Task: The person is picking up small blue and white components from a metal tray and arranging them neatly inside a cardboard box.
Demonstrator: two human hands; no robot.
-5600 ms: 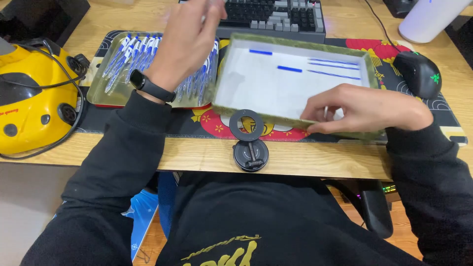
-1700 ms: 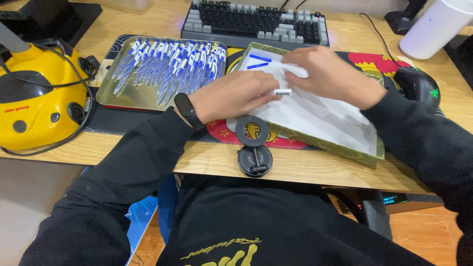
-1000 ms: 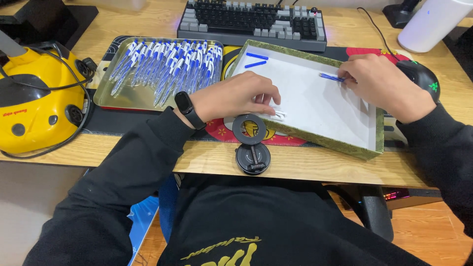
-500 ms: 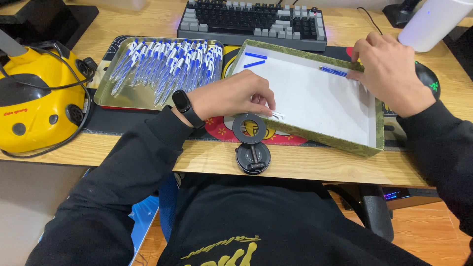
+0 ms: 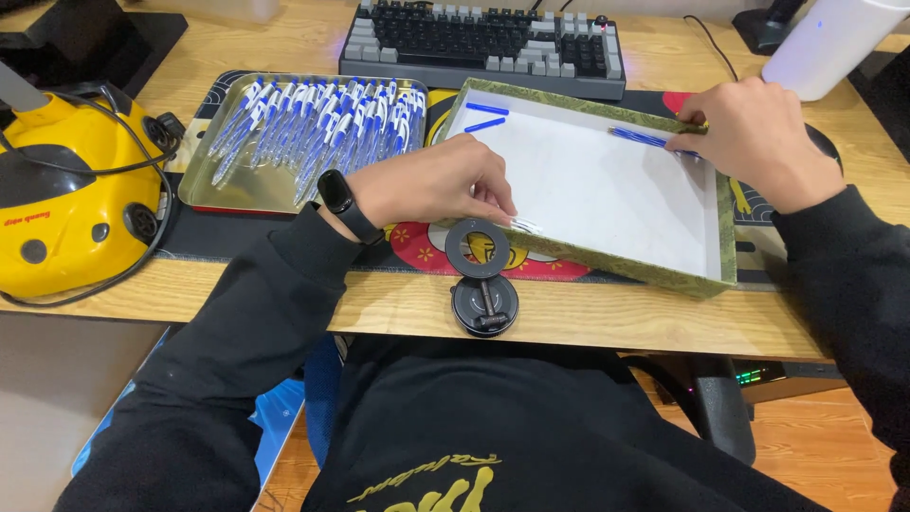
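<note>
Head view, left to right: a yellow machine (image 5: 66, 194) sits at the desk's edge, then a metal tray (image 5: 213, 190) packed with blue-and-white pens (image 5: 322, 128). The left hand (image 5: 431, 180) rests on the near left rim of the green-edged box (image 5: 720, 256), fingers curled shut on what looks like a clear pen cap (image 5: 524, 226), though it is too small to be sure. 2 blue refills (image 5: 486, 116) lie in the box's far left corner. The right hand (image 5: 758, 137) pinches a thin blue refill (image 5: 640, 138) against the white floor near the far right rim. To do this well, I judge the refill should be laid flat and parallel to the rim, with the left hand steadying the box so nothing rolls.
</note>
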